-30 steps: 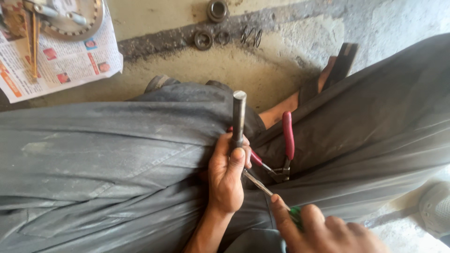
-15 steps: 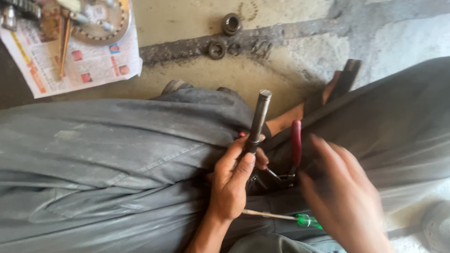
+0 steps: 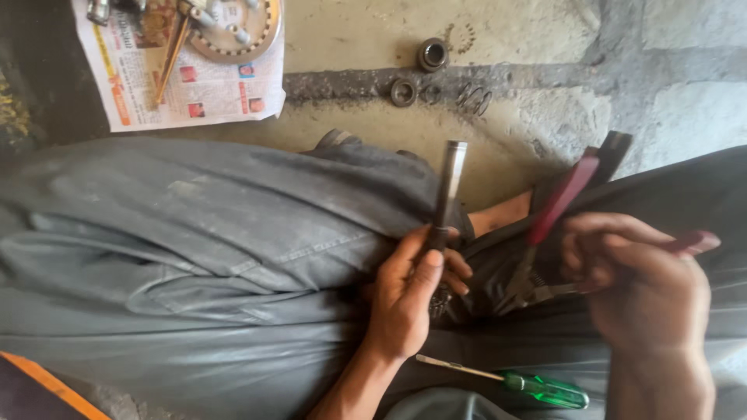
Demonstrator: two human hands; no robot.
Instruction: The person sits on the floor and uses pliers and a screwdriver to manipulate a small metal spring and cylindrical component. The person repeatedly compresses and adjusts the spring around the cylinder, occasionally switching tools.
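Fingers of the left hand (image 3: 405, 299) wrap the lower end of a dark steel cylindrical shaft (image 3: 449, 194), held upright over the grey-trousered lap. The right hand (image 3: 634, 284) grips red-handled pliers (image 3: 556, 214); a green-handled screwdriver (image 3: 510, 380) lies on the lap below.

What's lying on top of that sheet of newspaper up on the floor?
On the newspaper sits a round toothed metal disc, with a brownish rod lying slanted beside it and a small metal piece at the corner. The frame's top edge cuts them off, and whatever lies under the disc is hidden.
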